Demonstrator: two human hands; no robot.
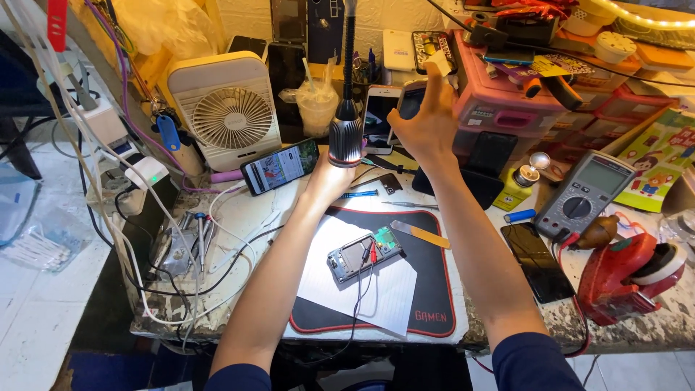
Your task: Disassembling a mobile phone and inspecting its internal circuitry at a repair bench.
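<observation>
Forearms: both reach up from the bottom edge in dark blue sleeves, crossing over the black work mat (434,289) with its red border.
Opened phone: a stripped handset (362,253) with its green circuit board showing lies on a white sheet (340,286) in the middle of the mat; red and black test leads (369,252) are clipped to it and trail toward the front edge.
Left hand: the left hand (327,177) sits just under the lamp head (346,137) of a gooseneck light, fingers hidden behind it; whether it grips the lamp I cannot tell.
Right hand: the right hand (428,119) is raised at the back of the bench, closed around a dark phone (411,101) held upright beside the pink storage box (499,108).
Nearby: a lit phone (280,166) leans by the small white fan (228,112); a multimeter (583,195) and a dark glass panel (537,262) lie to the right, with a metal spatula (420,233) on the mat.
Risk, leads: in my judgement either forearm could snag the leads and drag the opened phone off the sheet.
Risk, lamp: a nudge to the lamp could swing it into the propped phones behind.
Risk, held phone: a loose hold at that height could drop it onto the clutter.
</observation>
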